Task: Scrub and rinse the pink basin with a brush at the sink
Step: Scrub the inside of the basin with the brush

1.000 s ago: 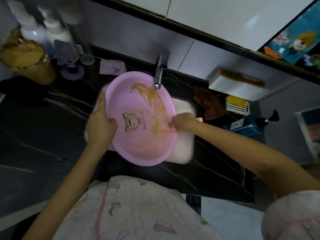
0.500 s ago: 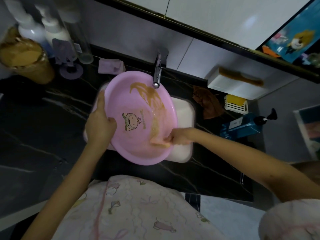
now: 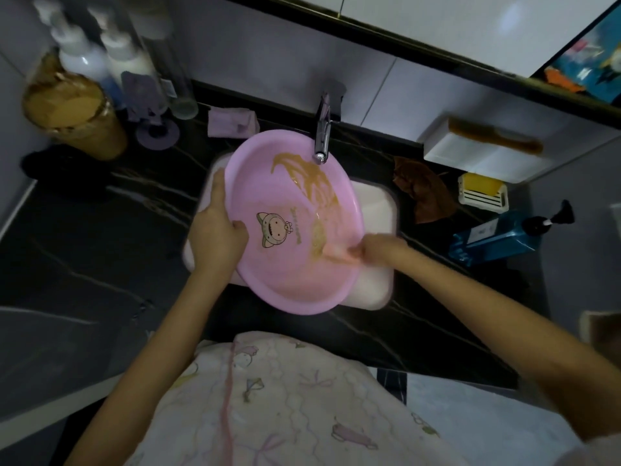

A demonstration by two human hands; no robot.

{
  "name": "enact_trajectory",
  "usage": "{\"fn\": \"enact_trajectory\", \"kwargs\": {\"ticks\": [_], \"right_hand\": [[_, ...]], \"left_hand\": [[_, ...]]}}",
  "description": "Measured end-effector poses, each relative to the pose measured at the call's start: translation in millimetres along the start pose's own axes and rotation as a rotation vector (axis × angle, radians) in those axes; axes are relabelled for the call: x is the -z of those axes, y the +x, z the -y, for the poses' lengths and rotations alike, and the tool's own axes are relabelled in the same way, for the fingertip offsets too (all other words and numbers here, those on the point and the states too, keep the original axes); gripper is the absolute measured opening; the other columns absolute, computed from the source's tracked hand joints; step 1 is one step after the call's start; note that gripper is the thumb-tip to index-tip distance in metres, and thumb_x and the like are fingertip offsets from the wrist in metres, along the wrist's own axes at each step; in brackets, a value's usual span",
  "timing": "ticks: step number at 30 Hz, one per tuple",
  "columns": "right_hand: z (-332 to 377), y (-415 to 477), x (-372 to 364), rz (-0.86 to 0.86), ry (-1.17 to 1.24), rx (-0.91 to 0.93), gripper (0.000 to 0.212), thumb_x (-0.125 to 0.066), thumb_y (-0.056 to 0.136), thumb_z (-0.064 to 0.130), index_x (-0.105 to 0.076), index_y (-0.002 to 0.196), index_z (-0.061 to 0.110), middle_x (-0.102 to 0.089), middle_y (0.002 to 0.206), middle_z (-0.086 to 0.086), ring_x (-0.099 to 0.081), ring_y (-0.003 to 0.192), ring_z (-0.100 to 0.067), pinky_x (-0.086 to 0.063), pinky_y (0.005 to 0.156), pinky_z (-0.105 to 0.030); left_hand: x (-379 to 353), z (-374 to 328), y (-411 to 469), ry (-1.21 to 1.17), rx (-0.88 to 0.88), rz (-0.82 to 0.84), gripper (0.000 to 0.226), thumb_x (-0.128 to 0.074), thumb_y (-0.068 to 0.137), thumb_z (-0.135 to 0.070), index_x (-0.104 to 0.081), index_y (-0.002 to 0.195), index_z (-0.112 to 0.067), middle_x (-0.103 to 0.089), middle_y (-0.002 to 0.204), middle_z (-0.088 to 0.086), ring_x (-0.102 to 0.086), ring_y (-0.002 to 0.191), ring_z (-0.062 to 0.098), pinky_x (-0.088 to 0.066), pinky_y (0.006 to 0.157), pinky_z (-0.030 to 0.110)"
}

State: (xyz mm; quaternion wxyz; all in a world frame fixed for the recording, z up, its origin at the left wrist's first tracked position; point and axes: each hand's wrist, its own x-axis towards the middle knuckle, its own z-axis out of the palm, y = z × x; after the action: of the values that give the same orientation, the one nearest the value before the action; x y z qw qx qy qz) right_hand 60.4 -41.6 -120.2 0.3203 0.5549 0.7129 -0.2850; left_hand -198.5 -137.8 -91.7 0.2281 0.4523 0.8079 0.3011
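Dark marble counter (image 3: pixel 84 250), white sink (image 3: pixel 376 210), and the pink basin (image 3: pixel 268 270) sits over it, left hand (image 3: pixel 216 227) clamped on its rim, right hand (image 3: pixel 379 250) curled round a blurred brush (image 3: pixel 336 255) mid-scrub, with brown streaks (image 3: pixel 312 183) beyond that grip likely needing the next strokes.

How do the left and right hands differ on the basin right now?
The left hand grips the rim of the pink basin; the right hand holds the brush inside it. The left hand looks sharp, the right hand is motion-blurred. Both are at the basin over the sink.
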Motion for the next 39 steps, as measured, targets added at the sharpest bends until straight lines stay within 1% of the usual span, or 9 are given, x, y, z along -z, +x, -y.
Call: {"fn": "enact_trajectory", "kwargs": {"ticks": [5, 9, 14, 20, 24, 26, 30, 36, 39], "right_hand": [[8, 23, 20, -0.435, -0.316, 0.012, 0.044, -0.032, 0.101, 0.021, -0.031, 0.145, 0.027, -0.056, 0.117, -0.012, -0.060, 0.101, -0.031, -0.045, 0.074, -0.034], [14, 22, -13, -0.269, 0.039, -0.017, 0.043, -0.034, 0.101, 0.039, -0.045, 0.134, 0.014, -0.058, 0.117, -0.010, -0.059, 0.097, -0.025, -0.048, 0.084, -0.031], [16, 7, -22, 0.119, 0.000, 0.076, 0.039, -0.039, 0.099, 0.039, -0.055, 0.124, 0.013, -0.060, 0.114, -0.005, -0.059, 0.099, -0.021, -0.050, 0.087, -0.032], [15, 33, 47, -0.303, -0.399, 0.060, 0.041, -0.031, 0.102, 0.031, -0.040, 0.141, 0.027, -0.054, 0.124, -0.011, -0.058, 0.107, -0.029, -0.043, 0.082, -0.032], [31, 43, 83, -0.527, -0.672, 0.208, 0.052, -0.036, 0.100, 0.015, -0.020, 0.148, 0.029, -0.054, 0.111, -0.011, -0.062, 0.087, -0.027, -0.039, 0.059, -0.033], [36, 42, 85, -0.516, -0.739, 0.185, 0.048, -0.034, 0.102, 0.019, -0.022, 0.147, 0.030, -0.055, 0.113, -0.010, -0.062, 0.091, -0.027, -0.039, 0.062, -0.032], [38, 42, 69, -0.121, -0.550, 0.034, 0.041, -0.034, 0.101, 0.039, -0.049, 0.131, 0.015, -0.058, 0.119, -0.008, -0.057, 0.107, -0.026, -0.041, 0.084, -0.030], [32, 51, 94, -0.521, -0.711, 0.228, 0.049, -0.038, 0.101, 0.018, -0.026, 0.146, 0.033, -0.058, 0.106, -0.010, -0.063, 0.088, -0.027, -0.041, 0.061, -0.033], [35, 44, 78, -0.357, -0.620, 0.132, 0.040, -0.035, 0.102, 0.029, -0.036, 0.142, 0.024, -0.057, 0.104, -0.009, -0.060, 0.090, -0.024, -0.042, 0.070, -0.030]], "left_hand": [[-1, 1, 0, -0.009, -0.004, 0.016, 0.089, -0.049, 0.078, 0.001, -0.008, 0.150, -0.033, -0.056, 0.081, 0.013, -0.056, 0.065, 0.028, -0.053, 0.058, 0.045], [0, 5, 1, -0.007, -0.012, 0.006, 0.087, -0.050, 0.080, -0.001, -0.008, 0.150, -0.030, -0.055, 0.084, 0.012, -0.056, 0.069, 0.028, -0.053, 0.059, 0.041], [2, 5, 4, 0.010, -0.002, 0.031, 0.088, -0.049, 0.081, 0.000, -0.004, 0.150, -0.030, -0.054, 0.083, 0.013, -0.056, 0.070, 0.030, -0.052, 0.061, 0.044], [3, 6, 12, -0.039, -0.016, 0.086, 0.090, -0.050, 0.080, 0.000, -0.006, 0.150, -0.036, -0.057, 0.087, 0.014, -0.058, 0.071, 0.029, -0.054, 0.062, 0.046], [13, 5, 22, 0.001, -0.021, 0.084, 0.090, -0.051, 0.080, 0.002, -0.007, 0.149, -0.037, -0.053, 0.078, 0.007, -0.055, 0.065, 0.024, -0.051, 0.057, 0.037], [16, 4, 24, 0.031, -0.022, 0.094, 0.090, -0.051, 0.081, 0.002, -0.005, 0.149, -0.035, -0.051, 0.074, 0.004, -0.053, 0.062, 0.023, -0.050, 0.055, 0.036], [17, 4, 23, 0.057, -0.022, 0.093, 0.089, -0.051, 0.082, 0.001, -0.004, 0.149, -0.035, -0.048, 0.072, 0.001, -0.053, 0.061, 0.023, -0.052, 0.056, 0.038], [17, 2, 23, 0.069, -0.042, 0.088, 0.086, -0.052, 0.084, -0.002, -0.005, 0.150, -0.031, -0.046, 0.071, -0.001, -0.052, 0.061, 0.020, -0.051, 0.056, 0.037], [18, 5, 25, 0.077, -0.036, 0.094, 0.084, -0.052, 0.086, -0.004, -0.005, 0.150, -0.030, -0.050, 0.079, 0.003, -0.050, 0.061, 0.016, -0.048, 0.055, 0.034]]}}
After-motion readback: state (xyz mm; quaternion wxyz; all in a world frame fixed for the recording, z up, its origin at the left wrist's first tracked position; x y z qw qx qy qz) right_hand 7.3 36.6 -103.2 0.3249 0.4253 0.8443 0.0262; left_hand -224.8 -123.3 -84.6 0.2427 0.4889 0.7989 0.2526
